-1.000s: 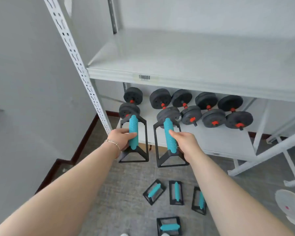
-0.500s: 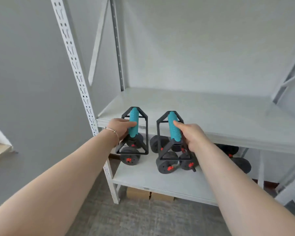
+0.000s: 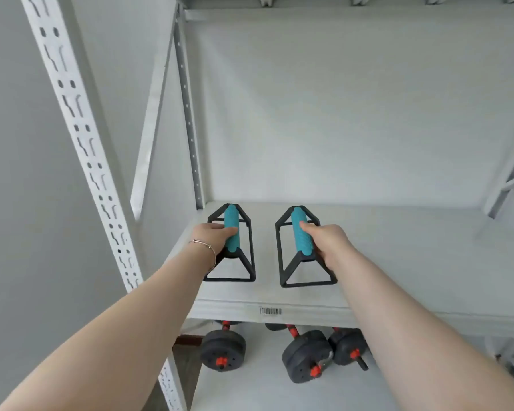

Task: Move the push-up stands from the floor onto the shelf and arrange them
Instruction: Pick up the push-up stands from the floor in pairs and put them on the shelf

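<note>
Two black-framed push-up stands with teal foam grips are over the left end of the white shelf board (image 3: 398, 262). My left hand (image 3: 212, 237) is closed round the grip of the left stand (image 3: 232, 229). My right hand (image 3: 327, 241) is closed round the grip of the right stand (image 3: 301, 232). Both stands are upright, side by side, grips pointing away from me, bases at or just above the board near its front edge; contact is hard to tell. The floor is out of view.
A perforated white upright (image 3: 80, 137) stands at the left front of the rack, a second one (image 3: 187, 114) at the back corner. Black dumbbells (image 3: 306, 355) with red collars lie on the lower shelf. The board stretches bare to the right.
Both hands have carried the stands up from below shelf height and forward over the board. The view has tilted up, so the floor and the stands lying there have dropped out of sight.
</note>
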{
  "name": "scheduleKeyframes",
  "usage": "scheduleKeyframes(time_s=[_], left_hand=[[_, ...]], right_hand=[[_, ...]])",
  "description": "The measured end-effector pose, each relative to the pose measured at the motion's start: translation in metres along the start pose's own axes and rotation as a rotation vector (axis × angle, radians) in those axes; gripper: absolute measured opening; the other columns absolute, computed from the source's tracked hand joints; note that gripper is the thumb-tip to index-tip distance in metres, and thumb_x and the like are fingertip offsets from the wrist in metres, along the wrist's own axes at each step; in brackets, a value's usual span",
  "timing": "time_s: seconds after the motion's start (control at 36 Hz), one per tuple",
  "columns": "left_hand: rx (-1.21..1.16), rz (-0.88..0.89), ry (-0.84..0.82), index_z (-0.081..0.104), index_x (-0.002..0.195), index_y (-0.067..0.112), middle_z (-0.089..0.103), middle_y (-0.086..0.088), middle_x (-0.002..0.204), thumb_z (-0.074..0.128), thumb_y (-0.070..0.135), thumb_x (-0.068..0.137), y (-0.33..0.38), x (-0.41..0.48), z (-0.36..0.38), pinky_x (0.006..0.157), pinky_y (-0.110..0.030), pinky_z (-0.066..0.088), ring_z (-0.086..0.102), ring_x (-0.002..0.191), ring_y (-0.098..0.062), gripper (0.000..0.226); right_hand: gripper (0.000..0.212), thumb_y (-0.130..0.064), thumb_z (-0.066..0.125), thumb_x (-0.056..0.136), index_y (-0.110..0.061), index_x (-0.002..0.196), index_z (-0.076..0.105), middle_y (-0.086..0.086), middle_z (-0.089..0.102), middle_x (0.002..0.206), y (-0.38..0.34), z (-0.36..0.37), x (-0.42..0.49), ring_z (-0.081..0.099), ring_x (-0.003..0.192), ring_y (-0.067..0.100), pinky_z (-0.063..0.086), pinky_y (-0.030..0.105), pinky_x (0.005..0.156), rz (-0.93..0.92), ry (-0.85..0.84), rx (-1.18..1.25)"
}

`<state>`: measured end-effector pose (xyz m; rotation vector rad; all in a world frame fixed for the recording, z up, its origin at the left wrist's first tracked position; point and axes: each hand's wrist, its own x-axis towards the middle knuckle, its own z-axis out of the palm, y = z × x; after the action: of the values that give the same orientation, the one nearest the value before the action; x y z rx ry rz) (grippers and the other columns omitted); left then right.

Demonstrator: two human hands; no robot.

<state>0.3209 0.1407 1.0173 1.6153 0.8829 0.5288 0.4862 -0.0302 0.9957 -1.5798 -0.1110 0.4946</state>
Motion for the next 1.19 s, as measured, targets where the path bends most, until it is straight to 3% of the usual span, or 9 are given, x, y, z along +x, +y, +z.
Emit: scheduleKeyframes(time_s=[0.14, 0.39, 0.47, 0.56, 0.69, 0.89, 0.97, 1.14, 1.19], left_hand=[[-0.004, -0.013, -0.048, 0.071, 0.094, 0.010, 0.062, -0.007, 0.073, 0.068, 0.018, 0.083, -0.004, 0.067, 0.000, 0.031, -0.010, 0.036, 0.054, 0.053, -0.015, 0.014], [-0.022, -0.051, -0.081, 0.069, 0.107, 0.005, 0.064, -0.012, 0.086, 0.067, 0.016, 0.085, -0.015, 0.143, 0.008, 0.031, -0.009, 0.037, 0.055, 0.057, -0.016, 0.024], [-0.035, -0.066, -0.100, 0.069, 0.109, 0.006, 0.063, -0.007, 0.077, 0.067, 0.017, 0.085, -0.017, 0.157, 0.012, 0.031, -0.009, 0.037, 0.056, 0.058, -0.015, 0.027], [-0.049, -0.077, -0.112, 0.069, 0.111, 0.006, 0.064, -0.011, 0.084, 0.067, 0.017, 0.086, -0.019, 0.167, 0.017, 0.031, -0.010, 0.038, 0.056, 0.058, -0.015, 0.028], [-0.038, -0.074, -0.125, 0.068, 0.111, 0.008, 0.064, -0.011, 0.087, 0.067, 0.018, 0.085, -0.023, 0.177, 0.026, 0.031, -0.010, 0.037, 0.056, 0.057, -0.015, 0.027], [0.025, -0.089, -0.078, 0.073, 0.100, 0.013, 0.065, -0.008, 0.080, 0.069, 0.027, 0.081, -0.038, 0.191, 0.031, 0.053, -0.023, 0.043, 0.057, 0.062, -0.021, 0.024], [0.039, -0.076, -0.068, 0.072, 0.094, 0.016, 0.064, -0.005, 0.077, 0.069, 0.029, 0.081, -0.044, 0.195, 0.031, 0.056, -0.022, 0.045, 0.056, 0.061, -0.019, 0.018], [0.153, -0.003, -0.033, 0.069, 0.109, 0.011, 0.064, -0.008, 0.088, 0.062, 0.029, 0.086, -0.048, 0.198, 0.037, 0.061, -0.025, 0.046, 0.057, 0.070, -0.021, 0.030], [0.300, 0.059, 0.002, 0.065, 0.117, 0.011, 0.066, -0.008, 0.101, 0.057, 0.030, 0.087, -0.048, 0.196, 0.038, 0.073, -0.028, 0.048, 0.060, 0.085, -0.026, 0.036]], right_hand=[[0.043, -0.028, 0.079, 0.077, 0.001, 0.104, 0.063, 0.016, 0.070, 0.093, 0.002, 0.043, 0.050, 0.070, 0.070, 0.027, 0.051, 0.026, 0.047, 0.050, 0.048, -0.013], [0.046, -0.030, 0.080, 0.076, 0.000, 0.106, 0.061, 0.017, 0.070, 0.094, 0.010, 0.084, 0.115, 0.072, 0.075, 0.030, 0.057, 0.034, 0.056, 0.097, 0.089, -0.030], [0.045, -0.029, 0.080, 0.076, 0.001, 0.104, 0.061, 0.017, 0.070, 0.094, 0.011, 0.088, 0.129, 0.071, 0.074, 0.030, 0.055, 0.031, 0.052, 0.101, 0.099, -0.026], [0.042, -0.029, 0.079, 0.078, 0.000, 0.104, 0.062, 0.016, 0.070, 0.096, 0.012, 0.091, 0.137, 0.070, 0.074, 0.028, 0.053, 0.029, 0.053, 0.101, 0.108, -0.040], [0.035, -0.029, 0.077, 0.079, -0.003, 0.098, 0.062, 0.013, 0.067, 0.093, 0.014, 0.091, 0.144, 0.065, 0.065, 0.022, 0.045, 0.020, 0.041, 0.098, 0.121, -0.103], [0.047, -0.039, 0.076, 0.078, 0.000, 0.101, 0.064, 0.012, 0.070, 0.094, 0.026, 0.087, 0.156, 0.067, 0.072, 0.025, 0.052, 0.029, 0.060, 0.081, 0.136, -0.160], [0.045, -0.041, 0.074, 0.079, 0.000, 0.096, 0.065, 0.013, 0.069, 0.090, 0.029, 0.085, 0.157, 0.065, 0.066, 0.024, 0.049, 0.026, 0.057, 0.076, 0.140, -0.163], [0.033, -0.041, 0.068, 0.083, -0.012, 0.069, 0.062, 0.005, 0.060, 0.070, 0.027, 0.084, 0.151, 0.054, 0.056, 0.020, 0.039, 0.024, 0.051, -0.021, 0.158, -0.322], [0.025, -0.039, 0.065, 0.085, -0.014, 0.083, 0.068, 0.003, 0.064, 0.080, 0.028, 0.084, 0.147, 0.059, 0.070, 0.021, 0.043, 0.027, 0.059, -0.121, 0.167, -0.438]])
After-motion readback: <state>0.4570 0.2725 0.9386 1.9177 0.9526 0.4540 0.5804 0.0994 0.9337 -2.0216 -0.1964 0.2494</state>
